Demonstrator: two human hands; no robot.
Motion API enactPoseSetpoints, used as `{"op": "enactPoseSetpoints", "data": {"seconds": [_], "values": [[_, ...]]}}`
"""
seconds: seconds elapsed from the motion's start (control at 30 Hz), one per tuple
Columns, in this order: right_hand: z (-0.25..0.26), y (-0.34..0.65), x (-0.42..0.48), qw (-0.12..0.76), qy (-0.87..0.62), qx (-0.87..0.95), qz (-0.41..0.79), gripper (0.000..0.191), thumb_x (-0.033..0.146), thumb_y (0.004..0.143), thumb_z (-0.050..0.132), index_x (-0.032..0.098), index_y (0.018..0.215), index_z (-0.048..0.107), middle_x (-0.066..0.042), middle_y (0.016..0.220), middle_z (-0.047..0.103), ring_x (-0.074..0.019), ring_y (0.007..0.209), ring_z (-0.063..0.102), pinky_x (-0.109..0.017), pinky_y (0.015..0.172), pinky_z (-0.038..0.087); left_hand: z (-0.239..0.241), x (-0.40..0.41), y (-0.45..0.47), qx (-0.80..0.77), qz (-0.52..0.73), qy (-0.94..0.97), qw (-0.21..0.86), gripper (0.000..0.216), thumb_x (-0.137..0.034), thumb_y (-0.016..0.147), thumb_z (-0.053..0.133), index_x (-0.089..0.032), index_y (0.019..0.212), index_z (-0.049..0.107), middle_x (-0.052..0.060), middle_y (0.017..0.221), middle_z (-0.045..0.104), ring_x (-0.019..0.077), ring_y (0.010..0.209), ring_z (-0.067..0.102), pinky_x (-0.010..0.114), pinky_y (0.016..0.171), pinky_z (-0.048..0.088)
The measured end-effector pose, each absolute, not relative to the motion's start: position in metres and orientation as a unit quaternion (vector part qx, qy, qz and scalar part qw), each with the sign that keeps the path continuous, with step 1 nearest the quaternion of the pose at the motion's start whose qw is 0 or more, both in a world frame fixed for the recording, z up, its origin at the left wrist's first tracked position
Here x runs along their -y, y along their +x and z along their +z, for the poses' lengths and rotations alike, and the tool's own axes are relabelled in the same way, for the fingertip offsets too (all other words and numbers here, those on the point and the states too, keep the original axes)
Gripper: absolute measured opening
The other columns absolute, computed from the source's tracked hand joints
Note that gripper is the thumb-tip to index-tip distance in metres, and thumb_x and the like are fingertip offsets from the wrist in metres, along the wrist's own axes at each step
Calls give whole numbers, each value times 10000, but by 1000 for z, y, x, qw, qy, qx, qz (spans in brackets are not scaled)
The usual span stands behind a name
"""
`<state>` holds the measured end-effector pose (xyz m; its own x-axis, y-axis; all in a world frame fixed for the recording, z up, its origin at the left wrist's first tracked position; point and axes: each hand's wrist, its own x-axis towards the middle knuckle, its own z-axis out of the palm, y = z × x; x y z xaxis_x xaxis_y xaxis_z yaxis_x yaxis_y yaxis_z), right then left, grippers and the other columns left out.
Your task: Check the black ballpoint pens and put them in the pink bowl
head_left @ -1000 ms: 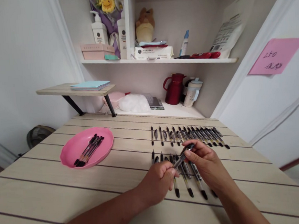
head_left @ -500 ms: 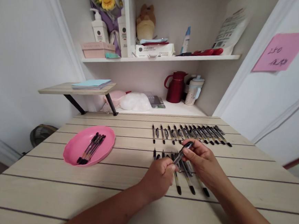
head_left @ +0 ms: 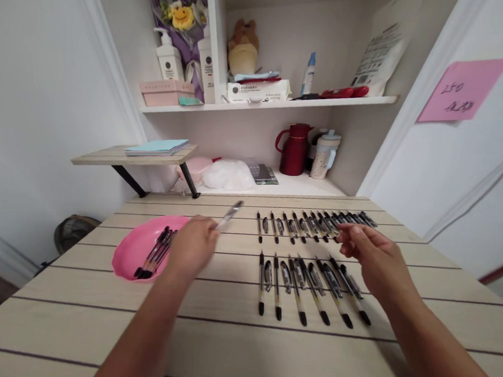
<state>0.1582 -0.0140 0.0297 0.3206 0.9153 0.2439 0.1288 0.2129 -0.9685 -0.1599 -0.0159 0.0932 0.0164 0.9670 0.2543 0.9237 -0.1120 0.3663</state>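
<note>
My left hand [head_left: 191,247] is closed round a pen [head_left: 229,216] whose blurred tip sticks out to the right; the hand hovers at the right rim of the pink dish [head_left: 128,250], which holds several black pens [head_left: 154,253]. My right hand [head_left: 372,254] is open, fingers loosely spread and holding nothing, over the right end of two rows on the wooden table [head_left: 91,317]. The far row of pens and caps [head_left: 313,224] runs behind that hand. The near row of pens and caps [head_left: 306,282] lies just left of it.
A small raised shelf [head_left: 131,157] with a blue notebook stands at the table's back left. Behind the table sit a red jug [head_left: 294,148], a cup and a white bag. The upper shelf carries bottles, boxes and a plush toy. A pink note [head_left: 462,90] hangs on the right wall.
The two hands held one pen together over the near row. Now my left hand has carried it left to the pink dish, and my right hand has let go and opened.
</note>
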Motion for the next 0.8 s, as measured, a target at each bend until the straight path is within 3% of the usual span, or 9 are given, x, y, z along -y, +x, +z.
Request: {"op": "enactPoseSetpoints", "data": {"seconds": [0.07, 0.23, 0.3, 0.57, 0.8], "values": [[27, 173, 8, 519, -625, 519, 265, 294, 455, 741, 509, 198, 837, 617, -19, 686, 605, -118, 522, 519, -245, 507, 413, 96, 8, -193, -753, 139, 643, 14, 249, -284, 756, 406, -178, 778, 630, 73, 810, 614, 216, 739, 539, 283, 611, 354], [21, 197, 4, 155, -743, 645, 91, 215, 362, 713, 486, 206, 630, 609, -59, 641, 635, -187, 593, 563, -268, 503, 355, 79, -5, -240, -816, 45, 575, 35, 246, -296, 738, 403, -163, 762, 609, 125, 847, 633, 259, 716, 569, 296, 540, 339], [20, 201, 5, 83, -752, 649, 80, 224, 360, 710, 473, 205, 608, 598, -72, 643, 640, -203, 610, 570, -272, 498, 340, 72, -8, -247, -819, 34, 570, 46, 220, -272, 723, 407, -170, 758, 599, 125, 853, 636, 264, 721, 575, 298, 538, 341], [20, 207, 9, 51, -750, 648, 126, 210, 329, 715, 458, 190, 635, 592, -73, 644, 646, -181, 590, 586, -255, 502, 348, 67, -13, -248, -827, 25, 555, 83, 284, -403, 705, 442, -187, 787, 608, 100, 696, 641, 280, 722, 591, 304, 538, 347], [14, 206, 7, 67, -742, 655, 124, 248, 330, 754, 414, 189, 630, 577, -81, 649, 648, -183, 566, 585, -264, 505, 352, 61, -11, -242, -820, 11, 565, 83, 261, -260, 661, 487, -163, 864, 619, 136, 831, 654, 265, 747, 585, 306, 571, 364]]}}
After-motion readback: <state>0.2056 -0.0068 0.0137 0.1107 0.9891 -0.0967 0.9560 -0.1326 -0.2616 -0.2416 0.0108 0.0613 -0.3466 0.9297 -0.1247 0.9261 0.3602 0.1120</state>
